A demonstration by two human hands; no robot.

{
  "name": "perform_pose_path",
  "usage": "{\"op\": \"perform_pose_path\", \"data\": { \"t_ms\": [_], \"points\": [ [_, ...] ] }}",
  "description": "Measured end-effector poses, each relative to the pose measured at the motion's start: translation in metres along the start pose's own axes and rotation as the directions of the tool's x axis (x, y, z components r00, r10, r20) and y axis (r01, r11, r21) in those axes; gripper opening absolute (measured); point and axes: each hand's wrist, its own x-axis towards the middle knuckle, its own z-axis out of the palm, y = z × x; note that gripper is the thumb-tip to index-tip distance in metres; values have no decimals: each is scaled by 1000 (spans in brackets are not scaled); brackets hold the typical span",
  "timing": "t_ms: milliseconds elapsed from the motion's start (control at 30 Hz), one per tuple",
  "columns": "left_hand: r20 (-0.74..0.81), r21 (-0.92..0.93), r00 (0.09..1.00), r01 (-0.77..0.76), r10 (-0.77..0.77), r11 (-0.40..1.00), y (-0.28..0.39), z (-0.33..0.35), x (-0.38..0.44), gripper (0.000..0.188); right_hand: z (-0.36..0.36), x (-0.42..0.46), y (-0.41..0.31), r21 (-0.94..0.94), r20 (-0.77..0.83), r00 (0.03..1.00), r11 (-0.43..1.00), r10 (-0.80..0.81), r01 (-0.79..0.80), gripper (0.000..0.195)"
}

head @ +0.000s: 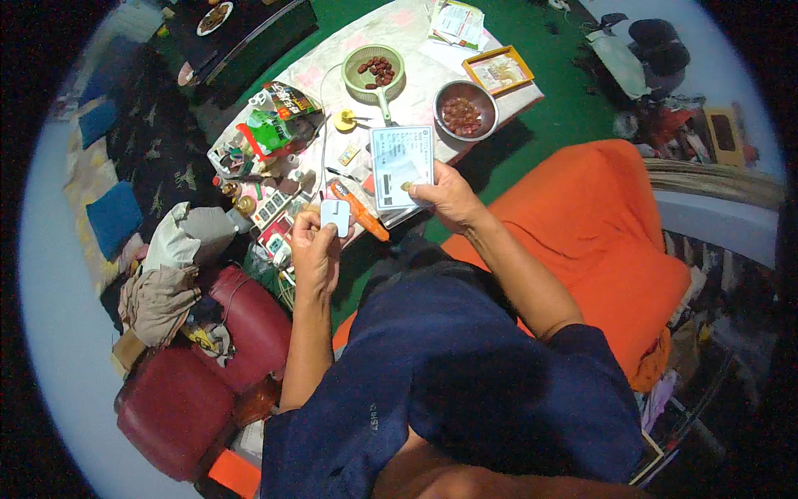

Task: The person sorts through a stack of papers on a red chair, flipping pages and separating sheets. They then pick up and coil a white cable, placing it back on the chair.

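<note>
Between the thumb and fingers of my left hand (316, 243) is a small white square adhesive hook (335, 216), its hook side up. My right hand (452, 194) grips a flat printed card in a clear sleeve (402, 163) by its lower right edge, the thumb on its face. Both are held above the near edge of a table with a pale cloth (318, 59). An orange utility knife (360, 211) lies between my hands on the table. Behind the card are a green strainer (374, 73) of red dates and a metal bowl (465, 111) with dark red pieces.
Snack bags (271, 132), bottles and a power strip (272, 208) crowd the table's left side. A yellow tape roll (344, 120) lies near the middle, a framed picture (498, 70) and papers (458, 25) at the far right. An orange-covered seat (580, 212) stands right, a dark red chair (177, 405) left.
</note>
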Motion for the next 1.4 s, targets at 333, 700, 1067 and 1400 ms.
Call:
{"op": "perform_pose_path", "data": {
  "t_ms": [333, 700, 1067, 1400],
  "points": [
    [45, -38, 998, 42, -40, 998, 8, -1, 11, 17, 22, -6, -16, -8, -101, 995, 1000, -10, 9, 55],
    [-96, 8, 993, 65, -64, 998, 3, 40, 81, 33, -52, 79, -47, 20, -80, 995, 999, 52, -50, 50],
    [-335, -23, 931, 145, -144, 989, -29, 152, 184, 26, -252, 231, -90, 1, -337, 908, 964, 249, -264, 39],
    [-478, 35, 872, 139, -105, 990, -53, 179, 224, 15, -430, 357, -74, 59, -571, 776, 957, 267, -285, 39]
  ]
}}
